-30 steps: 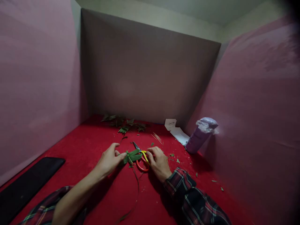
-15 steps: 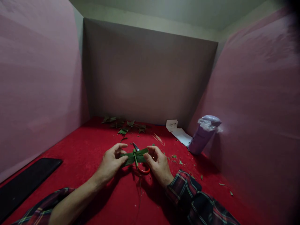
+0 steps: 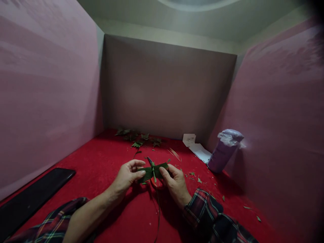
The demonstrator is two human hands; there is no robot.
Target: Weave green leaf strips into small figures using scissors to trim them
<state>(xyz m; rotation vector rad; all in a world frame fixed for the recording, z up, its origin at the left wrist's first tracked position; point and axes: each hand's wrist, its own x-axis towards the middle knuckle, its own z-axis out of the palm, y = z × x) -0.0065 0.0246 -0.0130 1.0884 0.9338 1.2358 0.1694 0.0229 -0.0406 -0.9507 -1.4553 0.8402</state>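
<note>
A green leaf bow (image 3: 146, 174), cinched in the middle by a narrow green strip, is held level above the red cloth. My left hand (image 3: 129, 175) pinches its left end between thumb and fingers. At its right end, the thumb and fingers of my right hand (image 3: 174, 180) close on the other loop. Below and behind the bow lies a pair of scissors (image 3: 149, 160) with red handles; the bow hides much of them. From under the bow a thin brown stem (image 3: 159, 216) trails toward me over the cloth.
Several green leaves (image 3: 138, 144) lie at the back. Thin wooden sticks (image 3: 174, 154), white papers (image 3: 201, 152) and a purple plastic-topped container (image 3: 224, 152) are to the right, with leaf scraps (image 3: 199, 180) scattered nearby. A black flat panel (image 3: 37, 192) lies left. Pink walls enclose both sides.
The view has shifted, so everything sits slightly right and lower. My right fingers have closed more firmly on the bow's right loop. The left hand keeps its hold.
</note>
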